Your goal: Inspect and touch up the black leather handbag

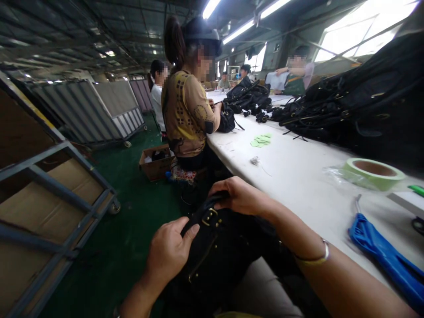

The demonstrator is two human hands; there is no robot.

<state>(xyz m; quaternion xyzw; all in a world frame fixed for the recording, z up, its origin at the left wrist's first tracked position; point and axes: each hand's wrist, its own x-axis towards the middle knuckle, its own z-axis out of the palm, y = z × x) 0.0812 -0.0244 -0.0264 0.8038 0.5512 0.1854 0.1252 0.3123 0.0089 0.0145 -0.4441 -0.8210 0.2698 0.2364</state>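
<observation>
A black bag with a gold buckle and a zipper rests on my lap, its lower part lost in shadow. My left hand grips the bag's upper edge on the left, thumb pressed on the near side. Farther along the same edge, my right hand is closed on the black fabric just above the buckle. Some fingers of both hands are hidden behind the material.
On the white table to my right lie a green tape roll, a blue-handled tool, green stickers and heaped black bags. A co-worker sits ahead. Left are a wheeled cart and a cardboard box.
</observation>
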